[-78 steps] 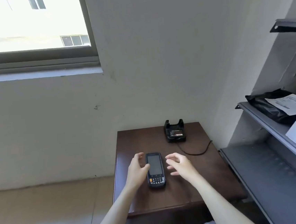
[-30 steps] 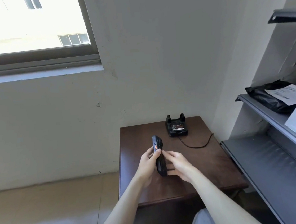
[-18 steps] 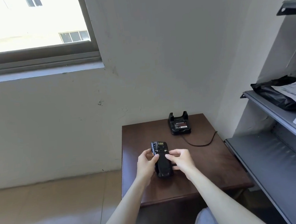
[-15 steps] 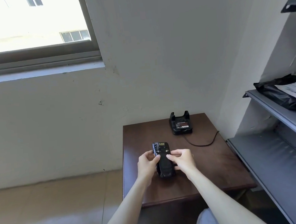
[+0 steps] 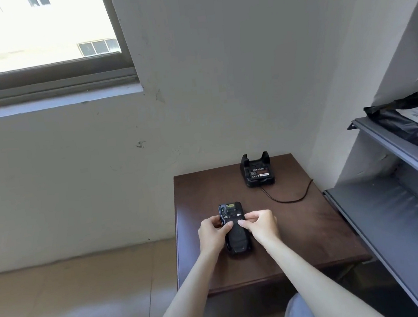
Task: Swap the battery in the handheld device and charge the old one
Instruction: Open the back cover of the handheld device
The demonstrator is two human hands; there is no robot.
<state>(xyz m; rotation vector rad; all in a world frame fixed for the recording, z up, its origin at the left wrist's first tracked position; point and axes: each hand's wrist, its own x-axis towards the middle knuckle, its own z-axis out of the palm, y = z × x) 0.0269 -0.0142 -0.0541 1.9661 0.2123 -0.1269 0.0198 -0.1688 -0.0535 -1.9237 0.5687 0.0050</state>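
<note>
A black handheld device (image 5: 236,237) lies face down on the dark brown table (image 5: 312,230), its back cover toward me. My left hand (image 5: 211,234) grips its left edge, with the thumb pressed on the back. My right hand (image 5: 260,226) holds its right edge, thumb tip next to the left thumb on the cover. At the table's far side stands a black charging cradle (image 5: 256,170) with a labelled battery (image 5: 259,172) seated in its front slot. A black cable (image 5: 290,196) runs from the cradle toward the right edge.
Grey metal shelving (image 5: 397,211) stands right of the table, with a black bag (image 5: 409,123) and white paper on its upper shelf. The wall and a window (image 5: 37,34) are behind. Beige floor (image 5: 76,299) lies to the left.
The device was picked up from lying screen up, turned over and set face down. Both thumbs have shifted onto its back cover.
</note>
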